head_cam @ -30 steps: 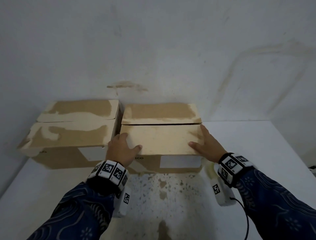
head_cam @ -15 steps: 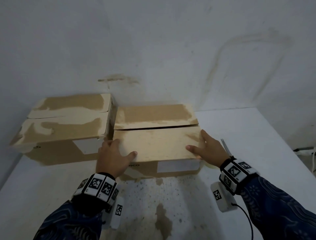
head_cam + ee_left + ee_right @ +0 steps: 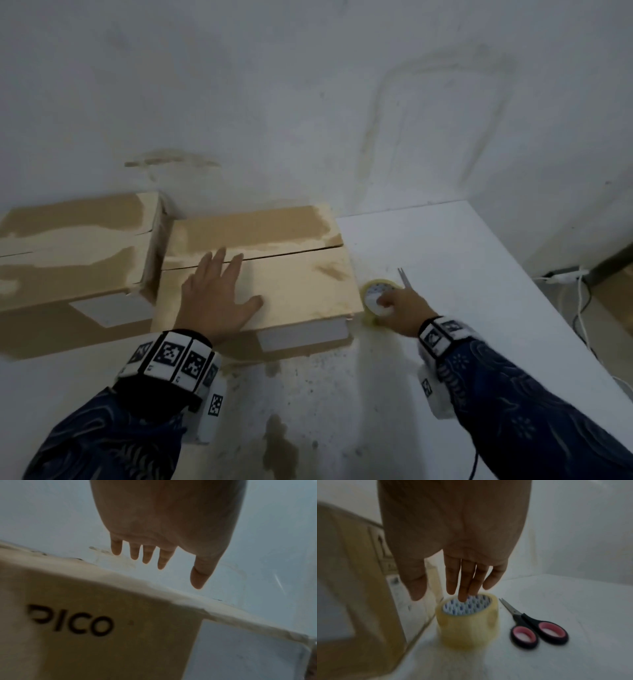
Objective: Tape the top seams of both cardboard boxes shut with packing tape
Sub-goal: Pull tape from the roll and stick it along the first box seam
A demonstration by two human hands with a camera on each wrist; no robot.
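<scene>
The right hand (image 3: 400, 310) has left the right box's (image 3: 301, 284) front flap, where it pressed a second ago, and now reaches down over the tape roll (image 3: 467, 622), which stands on the table (image 3: 462, 260) just off the box's side at about 3 o'clock. Its fingers (image 3: 462, 582) are straight and apart, tips at the roll's core, nothing gripped yet. The left hand (image 3: 215, 301) has slid from the near edge to lie flat, fingers spread, on the flap, fingertips near the seam (image 3: 291, 255). That looks like the shift from squaring the flaps to fetching tape; no tape shows on either seam.

Scissors (image 3: 537, 628) lie beside the roll. The left box (image 3: 75, 253) sits at 10 o'clock. The white table is stained near the front; a marked white wall (image 3: 308, 102) rises behind, cables (image 3: 582, 308) hanging at far right.
</scene>
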